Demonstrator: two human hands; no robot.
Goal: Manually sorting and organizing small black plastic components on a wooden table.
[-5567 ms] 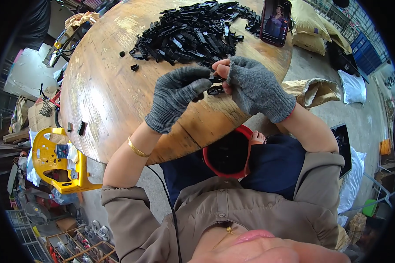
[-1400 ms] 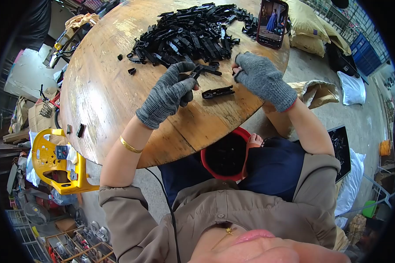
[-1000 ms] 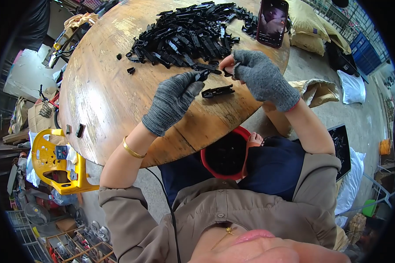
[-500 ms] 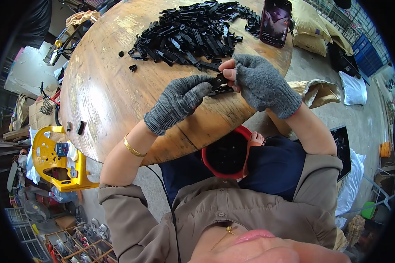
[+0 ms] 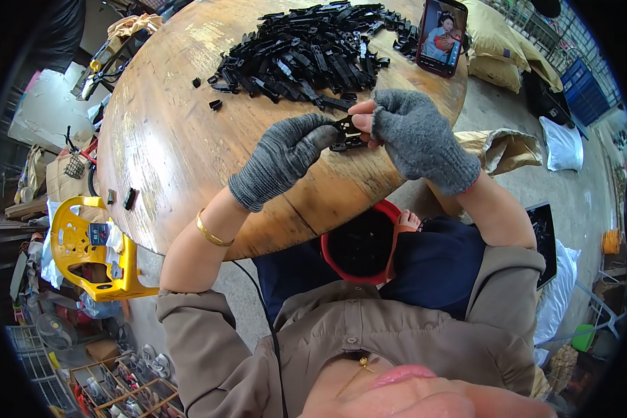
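Note:
Above the near edge of the round wooden table (image 5: 181, 160), both hands in grey knitted gloves grip one black plastic part (image 5: 345, 129). My left hand (image 5: 284, 155) pinches its left end between thumb and fingers. Bare fingertips of my right hand (image 5: 414, 136) close on its right end. Another black piece (image 5: 348, 145) shows just below it; whether it is held or lies on the table I cannot tell. Just beyond the hands lies a large pile of similar black plastic parts (image 5: 299, 59). A few small loose bits (image 5: 216, 105) lie left of the pile.
A phone (image 5: 442, 35) stands propped at the far right of the table. Below the near edge, a red bucket (image 5: 325, 254) holds black pieces. A yellow plastic chair (image 5: 73, 244) stands to the left, and an open brown sack (image 5: 512, 150) to the right.
The black part has turned between my fingers, now showing a face with small holes. Both hands stay in nearly the same place. The phone's picture has changed.

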